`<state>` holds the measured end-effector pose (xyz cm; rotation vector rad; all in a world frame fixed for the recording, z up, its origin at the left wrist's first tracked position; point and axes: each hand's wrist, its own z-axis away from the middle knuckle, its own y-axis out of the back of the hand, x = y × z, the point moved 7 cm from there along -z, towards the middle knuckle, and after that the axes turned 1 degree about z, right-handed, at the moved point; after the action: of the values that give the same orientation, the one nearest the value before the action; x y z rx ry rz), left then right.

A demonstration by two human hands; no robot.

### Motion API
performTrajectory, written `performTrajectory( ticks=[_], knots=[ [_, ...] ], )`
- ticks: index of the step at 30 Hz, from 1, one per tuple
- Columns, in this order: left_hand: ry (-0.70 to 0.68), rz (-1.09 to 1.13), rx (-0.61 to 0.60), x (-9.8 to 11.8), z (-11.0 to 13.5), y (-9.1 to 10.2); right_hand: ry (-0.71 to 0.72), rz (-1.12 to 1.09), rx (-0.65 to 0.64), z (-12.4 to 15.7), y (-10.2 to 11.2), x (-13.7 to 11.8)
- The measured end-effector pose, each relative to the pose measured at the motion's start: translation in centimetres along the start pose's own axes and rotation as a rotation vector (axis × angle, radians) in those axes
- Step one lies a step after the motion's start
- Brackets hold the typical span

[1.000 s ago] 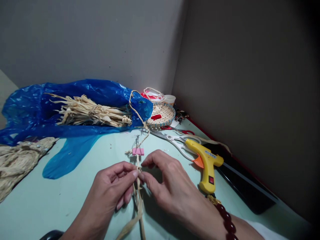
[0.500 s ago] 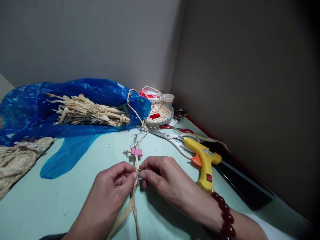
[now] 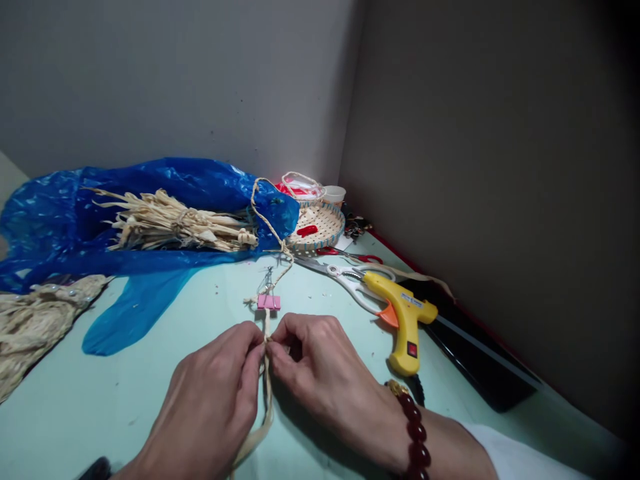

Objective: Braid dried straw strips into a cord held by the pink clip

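The straw strands point(image 3: 269, 393) lie in the middle of the counter point(image 3: 150, 373), towards its near edge, their far end gripped by a pink clip point(image 3: 269, 302). The left hand point(image 3: 215, 407) and right hand point(image 3: 320, 373) meet just below the clip, each pinching the strands between closed thumb and fingertips. Only the short stretch between clip and fingers looks worked. The loose lengths trailing towards the near edge seem left to do. Near the right edge lie a yellow glue gun point(image 3: 403, 317) and scissors point(image 3: 345, 275); a blue bag point(image 3: 150, 193) holding a straw bundle point(image 3: 175, 227) lies along the far edge.
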<state>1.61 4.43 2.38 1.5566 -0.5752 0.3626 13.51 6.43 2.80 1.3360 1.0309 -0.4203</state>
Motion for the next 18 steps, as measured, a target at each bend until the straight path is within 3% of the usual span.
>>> performTrajectory(
  ticks=[3, 7, 11, 18],
  knots=[
    [0.064, 0.017, -0.080, -0.5, -0.4, -0.2, -0.025, -0.126, -0.045, -0.5, -0.2, 0.4],
    [0.130, 0.303, -0.205, -1.5, -1.2, -0.5, -0.023, -0.217, -0.126, -0.9, -0.4, 0.6],
    [0.209, 0.548, -0.338, -2.4, -1.7, -1.3, 0.093, -0.076, -0.079, -0.9, -0.2, 0.3],
    [0.386, 0.775, -0.380, -2.9, -0.9, -2.4, 0.244, 0.112, -0.037, -0.1, 0.0, -0.6]
  ],
)
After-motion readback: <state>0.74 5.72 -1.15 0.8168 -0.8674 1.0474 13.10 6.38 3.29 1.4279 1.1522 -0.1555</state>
